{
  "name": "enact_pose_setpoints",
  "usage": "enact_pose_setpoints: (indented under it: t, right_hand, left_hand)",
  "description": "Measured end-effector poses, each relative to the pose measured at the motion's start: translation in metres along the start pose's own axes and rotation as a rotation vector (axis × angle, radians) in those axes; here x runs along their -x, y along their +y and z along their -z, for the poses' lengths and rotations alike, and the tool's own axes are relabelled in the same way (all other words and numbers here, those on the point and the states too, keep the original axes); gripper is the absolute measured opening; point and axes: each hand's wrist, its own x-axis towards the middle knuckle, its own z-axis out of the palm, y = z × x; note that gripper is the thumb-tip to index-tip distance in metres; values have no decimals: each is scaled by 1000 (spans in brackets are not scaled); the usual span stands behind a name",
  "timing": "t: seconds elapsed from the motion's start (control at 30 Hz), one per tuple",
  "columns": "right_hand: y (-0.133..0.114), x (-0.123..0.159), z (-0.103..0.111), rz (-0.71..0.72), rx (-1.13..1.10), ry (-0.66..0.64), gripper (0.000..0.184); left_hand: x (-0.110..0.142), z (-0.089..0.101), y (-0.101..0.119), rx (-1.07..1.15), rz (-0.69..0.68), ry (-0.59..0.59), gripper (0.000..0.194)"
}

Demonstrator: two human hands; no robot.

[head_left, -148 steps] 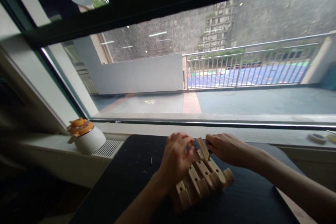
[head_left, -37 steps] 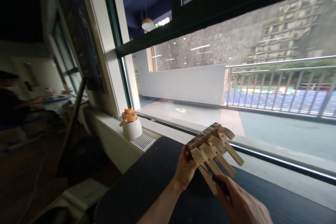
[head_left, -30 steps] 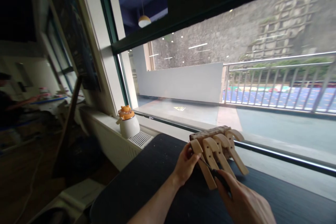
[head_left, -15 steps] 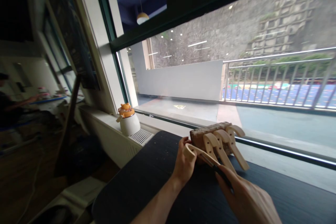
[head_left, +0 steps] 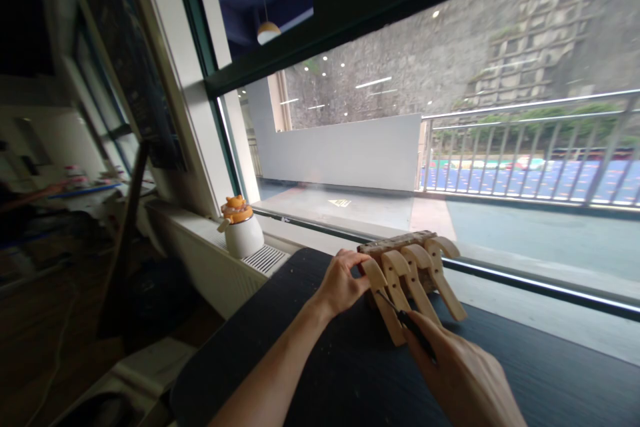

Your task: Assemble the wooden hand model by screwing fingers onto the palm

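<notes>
A row of curved pale wooden hooks with small dark holes leans on a bark-edged wood block. At the row's left end, the fingers of my left hand pinch the upper part of one curved wooden hook. My right hand is closed round a slim black-handled tool. Its thin dark shaft points up and left, the tip at the face of that same hook. Whether the tool is a screwdriver or a blade, I cannot tell.
The block and hooks stand on a dark tabletop beside the window. A white pot with an orange lid stands on the radiator at the left. Outside is a metal railing. Part of another person's arm shows far left.
The leftmost hook has turned from tilted across my hands to leaning beside the others. My left hand has shifted its grip to the hook's upper part. The tool tip now meets the hook's face.
</notes>
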Motion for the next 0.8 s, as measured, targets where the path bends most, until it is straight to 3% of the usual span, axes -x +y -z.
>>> enact_pose_setpoints:
  t: [0.2, 0.33, 0.47, 0.63, 0.8]
  right_hand:
    - [1, 2, -10, -20, 5, -9, 24]
    - [1, 1, -13, -6, -26, -10, 25]
    - [0, -1, -14, -8, -31, -14, 24]
    - [0, 1, -15, -12, 7, 20, 28]
    - [-1, 2, -9, -6, 9, 7, 29]
  left_hand:
    - [-20, 4, -9, -20, -141, -73, 17]
    - [-31, -4, -19, 136, -130, -202, 18]
    - [-33, -9, -23, 214, -138, -198, 16]
    - [-28, -8, -25, 272, 38, -207, 57]
    - [-23, -3, -26, 393, 130, -334, 69]
